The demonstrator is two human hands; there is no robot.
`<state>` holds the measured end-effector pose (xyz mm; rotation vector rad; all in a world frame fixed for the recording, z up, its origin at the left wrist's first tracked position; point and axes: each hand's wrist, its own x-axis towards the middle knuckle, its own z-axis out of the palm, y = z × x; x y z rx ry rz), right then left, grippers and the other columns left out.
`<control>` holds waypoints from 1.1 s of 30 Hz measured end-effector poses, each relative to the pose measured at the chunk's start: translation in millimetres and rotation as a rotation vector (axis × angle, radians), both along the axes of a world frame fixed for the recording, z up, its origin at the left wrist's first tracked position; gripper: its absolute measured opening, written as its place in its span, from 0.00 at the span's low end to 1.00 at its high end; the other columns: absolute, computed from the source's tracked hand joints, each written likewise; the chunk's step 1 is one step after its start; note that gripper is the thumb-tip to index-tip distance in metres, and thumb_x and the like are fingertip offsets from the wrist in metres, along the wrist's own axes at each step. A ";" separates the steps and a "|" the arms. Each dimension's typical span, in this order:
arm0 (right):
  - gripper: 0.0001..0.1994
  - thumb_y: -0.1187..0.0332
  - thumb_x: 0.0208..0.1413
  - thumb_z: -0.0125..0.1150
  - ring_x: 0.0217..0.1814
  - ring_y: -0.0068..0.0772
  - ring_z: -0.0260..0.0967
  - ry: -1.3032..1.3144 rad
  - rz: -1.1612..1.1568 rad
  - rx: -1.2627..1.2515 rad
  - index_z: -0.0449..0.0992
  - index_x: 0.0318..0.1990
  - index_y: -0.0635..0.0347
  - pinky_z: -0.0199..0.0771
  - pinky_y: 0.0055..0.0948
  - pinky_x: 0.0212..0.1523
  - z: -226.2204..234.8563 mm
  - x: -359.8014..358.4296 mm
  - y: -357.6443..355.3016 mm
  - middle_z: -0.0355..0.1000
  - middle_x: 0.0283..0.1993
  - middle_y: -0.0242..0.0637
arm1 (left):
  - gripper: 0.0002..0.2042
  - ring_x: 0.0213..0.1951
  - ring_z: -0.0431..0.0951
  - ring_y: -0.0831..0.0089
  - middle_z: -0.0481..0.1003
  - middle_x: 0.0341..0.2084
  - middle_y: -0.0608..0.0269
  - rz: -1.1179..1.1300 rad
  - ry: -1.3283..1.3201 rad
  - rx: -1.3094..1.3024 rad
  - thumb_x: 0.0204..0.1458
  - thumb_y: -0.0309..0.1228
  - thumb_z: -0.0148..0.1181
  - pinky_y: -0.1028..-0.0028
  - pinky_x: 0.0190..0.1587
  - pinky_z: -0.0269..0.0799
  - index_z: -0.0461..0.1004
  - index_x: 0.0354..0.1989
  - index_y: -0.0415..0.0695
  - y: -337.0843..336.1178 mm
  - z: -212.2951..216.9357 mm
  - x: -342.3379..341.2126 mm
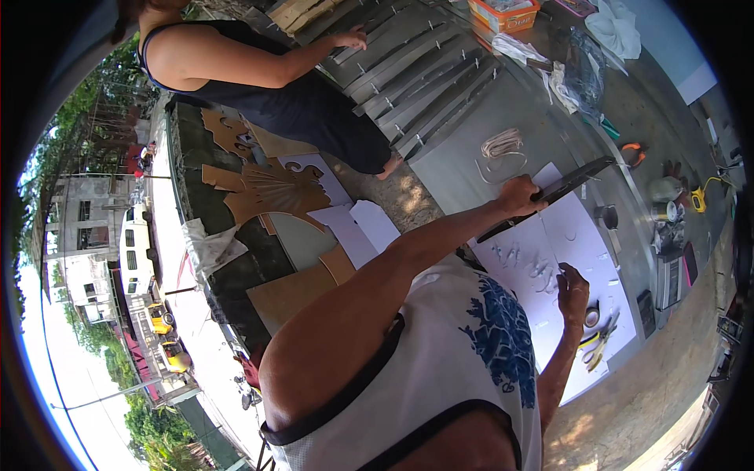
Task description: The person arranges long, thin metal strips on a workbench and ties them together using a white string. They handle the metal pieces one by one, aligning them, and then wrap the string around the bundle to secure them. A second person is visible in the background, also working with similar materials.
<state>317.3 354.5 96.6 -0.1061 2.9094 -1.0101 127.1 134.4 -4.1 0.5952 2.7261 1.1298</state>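
My left hand is closed around a long dark flat strip, which lies slantwise over the white sheet on the table. The strip looks like the dark strips laid out farther off. Near the sheet's middle, my right hand has its fingers pinched together. A thin pale line, like string or wire, runs from the strip toward these fingertips. Small clear or whitish scraps are scattered between my hands. Beside my right hand lie a roll of tape and yellow-handled scissors or pliers.
Several dark strips with pale ties lie across the table, where another person reaches. Coiled cord, an orange tub, plastic bags and orange-handled pliers surround the work. Cut brown panels lie at left.
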 end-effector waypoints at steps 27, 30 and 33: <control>0.17 0.74 0.53 0.63 0.40 0.48 0.77 -0.233 -0.161 -0.209 0.75 0.53 0.61 0.76 0.39 0.42 -18.5 22.8 -33.7 0.77 0.41 0.46 | 0.14 0.36 0.82 0.75 0.83 0.36 0.59 0.070 -0.411 0.387 0.51 0.26 0.65 0.74 0.42 0.78 0.81 0.48 0.42 -92.5 42.9 24.7; 0.16 0.73 0.54 0.62 0.42 0.49 0.77 -0.257 -0.161 -0.212 0.75 0.52 0.60 0.76 0.41 0.43 -14.3 21.8 -32.7 0.77 0.42 0.47 | 0.15 0.32 0.80 0.78 0.83 0.33 0.61 0.095 -0.472 0.343 0.53 0.27 0.64 0.77 0.36 0.77 0.80 0.49 0.41 -94.4 55.7 30.1; 0.15 0.72 0.54 0.61 0.41 0.50 0.78 -0.278 -0.174 -0.200 0.76 0.51 0.59 0.76 0.41 0.44 -16.2 25.5 -32.1 0.77 0.44 0.48 | 0.15 0.30 0.79 0.81 0.82 0.31 0.64 0.089 -0.579 0.350 0.53 0.27 0.64 0.78 0.30 0.75 0.80 0.50 0.40 -88.4 62.1 30.8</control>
